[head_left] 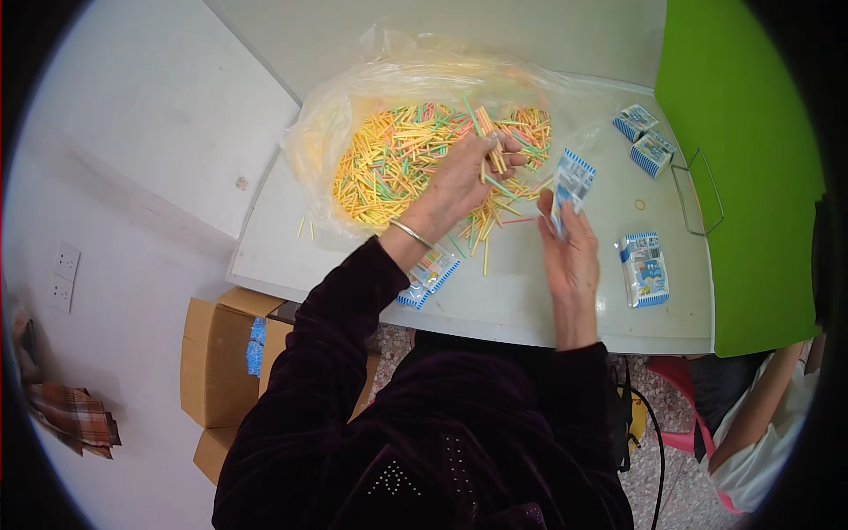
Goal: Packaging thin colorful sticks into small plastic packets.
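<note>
A large clear plastic bag (311, 146) lies wide on the table, full of a loose heap of thin yellow, green and pink sticks (397, 163). Over the heap's right side, my left hand (452, 181) is closed around a small bunch of sticks (496, 159), which poke out past the fingers. To its right, my right hand (570, 256) grips a small blue-and-white plastic packet (576, 175) held upright. Loose sticks (484, 231) are scattered below the left hand. Partly hidden by my left forearm, a clear packet (433, 276) with blue-striped ends and coloured sticks inside lies near the table edge.
Stacked blue-and-white packets (643, 258) lie at the right, with two more bundles (652, 155) farther back. A rubber band (639, 205) and a wire stand (702, 193) are by the green panel (742, 177). An open cardboard box (216, 362) stands lower left; another person's arm (755, 415) shows lower right.
</note>
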Demonstrator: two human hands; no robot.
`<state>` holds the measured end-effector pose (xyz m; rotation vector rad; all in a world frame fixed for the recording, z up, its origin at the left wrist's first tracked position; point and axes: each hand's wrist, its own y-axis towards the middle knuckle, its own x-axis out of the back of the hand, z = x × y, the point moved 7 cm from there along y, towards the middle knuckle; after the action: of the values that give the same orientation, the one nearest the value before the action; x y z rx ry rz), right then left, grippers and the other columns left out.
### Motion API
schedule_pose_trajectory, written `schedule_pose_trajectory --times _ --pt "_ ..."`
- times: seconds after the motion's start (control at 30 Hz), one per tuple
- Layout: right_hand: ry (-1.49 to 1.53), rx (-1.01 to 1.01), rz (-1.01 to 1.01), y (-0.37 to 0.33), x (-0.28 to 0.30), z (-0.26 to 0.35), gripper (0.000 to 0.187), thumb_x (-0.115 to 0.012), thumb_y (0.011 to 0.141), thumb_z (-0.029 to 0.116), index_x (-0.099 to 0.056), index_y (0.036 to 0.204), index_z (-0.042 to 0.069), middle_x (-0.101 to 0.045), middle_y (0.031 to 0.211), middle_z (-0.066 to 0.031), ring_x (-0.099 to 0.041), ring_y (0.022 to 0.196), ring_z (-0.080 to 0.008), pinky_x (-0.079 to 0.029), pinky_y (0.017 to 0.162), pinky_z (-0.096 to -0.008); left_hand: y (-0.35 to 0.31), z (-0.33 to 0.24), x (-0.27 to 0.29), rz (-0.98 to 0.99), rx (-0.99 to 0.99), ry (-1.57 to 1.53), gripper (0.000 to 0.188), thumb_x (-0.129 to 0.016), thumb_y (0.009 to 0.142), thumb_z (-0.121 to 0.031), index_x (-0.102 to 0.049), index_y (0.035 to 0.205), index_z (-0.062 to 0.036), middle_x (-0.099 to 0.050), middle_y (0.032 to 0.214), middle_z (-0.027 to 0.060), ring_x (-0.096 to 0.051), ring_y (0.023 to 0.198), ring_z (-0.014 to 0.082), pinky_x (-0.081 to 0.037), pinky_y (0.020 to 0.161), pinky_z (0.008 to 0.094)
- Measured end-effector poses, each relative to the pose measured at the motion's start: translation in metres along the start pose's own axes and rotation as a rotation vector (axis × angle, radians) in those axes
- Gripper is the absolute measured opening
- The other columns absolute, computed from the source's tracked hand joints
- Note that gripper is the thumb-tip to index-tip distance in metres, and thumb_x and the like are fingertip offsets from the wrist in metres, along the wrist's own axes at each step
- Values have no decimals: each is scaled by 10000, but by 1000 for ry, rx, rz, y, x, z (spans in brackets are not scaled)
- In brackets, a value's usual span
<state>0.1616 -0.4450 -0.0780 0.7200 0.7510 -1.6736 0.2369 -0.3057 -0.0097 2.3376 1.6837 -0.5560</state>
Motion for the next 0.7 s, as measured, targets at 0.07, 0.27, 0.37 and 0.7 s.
schedule_pose_trajectory --times 0.07,0.27,0.37,0.7 --pt "200 -66 -43 12 -8 -24 222 -580 891 162 -561 1056 15 -604 1092 -122 -564 1038 -196 -428 895 -332 -4 11 -10 3 -19 -96 209 -431 941 -169 -528 999 6 -589 998 128 -605 897 210 -507 776 315" --pt "507 -70 28 23 -33 -44 261 -493 939 180 -531 1082 -35 -591 1091 -117 -537 1012 -211 -406 933 -358 -9 45 -11 -49 -157 -167 184 -445 951 -183 -475 939 -3 -563 924 97 -577 830 166 -490 759 300" --pt "438 -37 82 29 -30 -36 270 -475 950 204 -535 1068 -32 -596 1028 -103 -544 952 -204 -428 885 -357 -12 53 -13 -44 -122 -163 208 -433 947 -178 -513 990 9 -572 953 111 -575 836 179 -493 776 331" --pt "106 259 -171 36 -17 -9 186 -497 943 234 -501 951 48 -577 740 -60 -543 545 -159 -428 466 -266 -28 65 -22 -98 -4 23 168 -431 952 -173 -454 1025 -24 -545 1047 105 -533 988 188 -436 883 350"
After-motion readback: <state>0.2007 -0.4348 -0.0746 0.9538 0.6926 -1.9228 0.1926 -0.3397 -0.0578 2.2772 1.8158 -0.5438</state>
